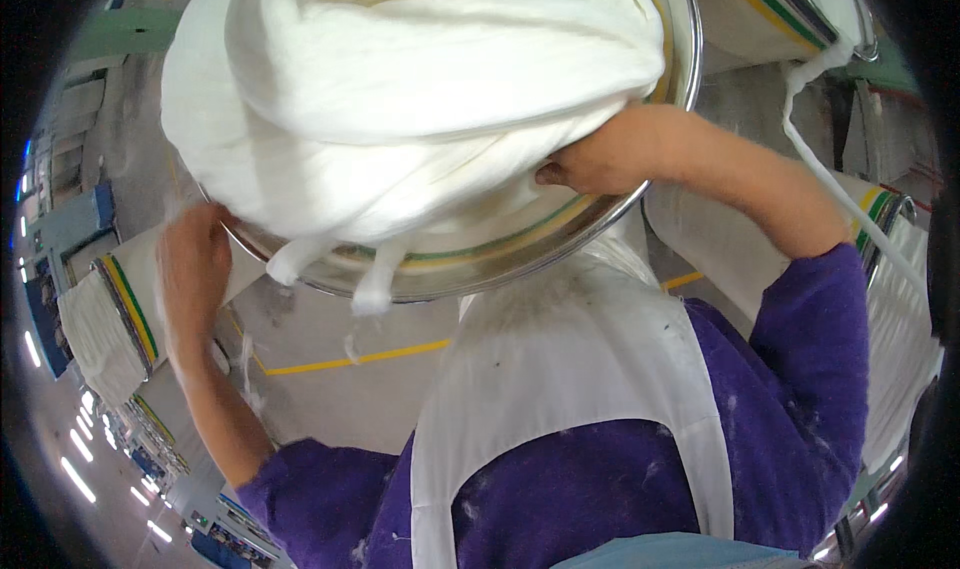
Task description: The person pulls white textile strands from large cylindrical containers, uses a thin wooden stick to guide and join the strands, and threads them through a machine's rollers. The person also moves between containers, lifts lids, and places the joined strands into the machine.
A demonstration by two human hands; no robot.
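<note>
A big, puffy mass of white cotton sliver [440, 79] bulges over the top of a round can with a shiny metal rim [690, 39]. Green and yellow bands run around the can's inside wall. My right hand [610, 154] reaches over the right side of the rim, fingers curled into the underside of the sliver and partly hidden by it. At the left edge of the rim, my left hand [195, 254] is curled and a little blurred; what its fingers hold is hidden. Two loose sliver ends [375, 279] hang over the near rim.
More sliver-filled cans stand around: one at the left [110, 319], one at the right [890, 299] and another at the upper right [770, 14]. A sliver strand [840, 184] hangs between the right-hand cans. Yellow lines [360, 357] mark the grey floor.
</note>
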